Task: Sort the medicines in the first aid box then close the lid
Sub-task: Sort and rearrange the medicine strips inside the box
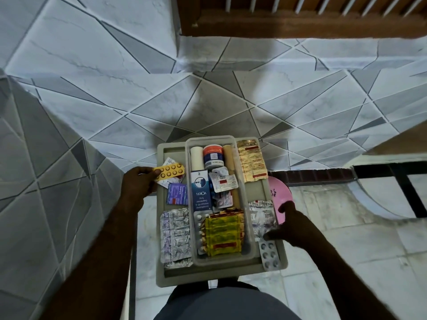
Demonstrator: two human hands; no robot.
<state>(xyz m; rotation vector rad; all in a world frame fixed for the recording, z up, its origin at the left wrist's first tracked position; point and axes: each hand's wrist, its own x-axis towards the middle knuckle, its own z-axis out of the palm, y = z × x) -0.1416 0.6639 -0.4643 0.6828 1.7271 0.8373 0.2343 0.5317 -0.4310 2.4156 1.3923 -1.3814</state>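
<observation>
Left hand (pixel 136 183) pinches yellow blister strip (pixel 169 172) over first aid box (pixel 161 273) far-left corner, probably grouping strips there. Right hand (pixel 292 224) loosely open, fingertips steadying silver strip (pixel 269 251) at right edge. Lid not visible.

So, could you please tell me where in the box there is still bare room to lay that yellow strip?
Bare floor shows in the right channel, between the gold strip and the silver strips. A sliver lies behind the left pile, by the box rim. The clear tray is crowded.

Two bare forearms with no sleeves, left hand (pixel 136 182) and right hand (pixel 292 224) without rings or watch, dark blue-grey garment (pixel 221 303) below
</observation>
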